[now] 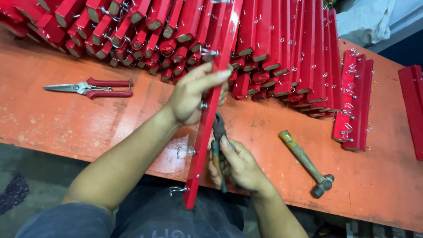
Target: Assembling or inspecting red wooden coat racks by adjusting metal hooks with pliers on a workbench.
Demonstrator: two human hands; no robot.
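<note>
My left hand [191, 94] grips a long red wooden slat [207, 123] near its middle, holding it on edge over the orange bench. Small wire loops and metal pins stick out along the slat's side. Just right of the slat, my right hand [238, 165] is closed around the handles of dark pliers [218, 132]. The plier jaws point up at the slat, close to a pin below my left hand. Whether the jaws pinch anything is hidden.
Many red slats with wire hooks lie stacked across the back of the orange bench [66, 119]. Red-handled snips [92, 88] lie at the left. A wooden-handled hammer [306, 163] lies at the right. More red slats [354, 105] sit far right.
</note>
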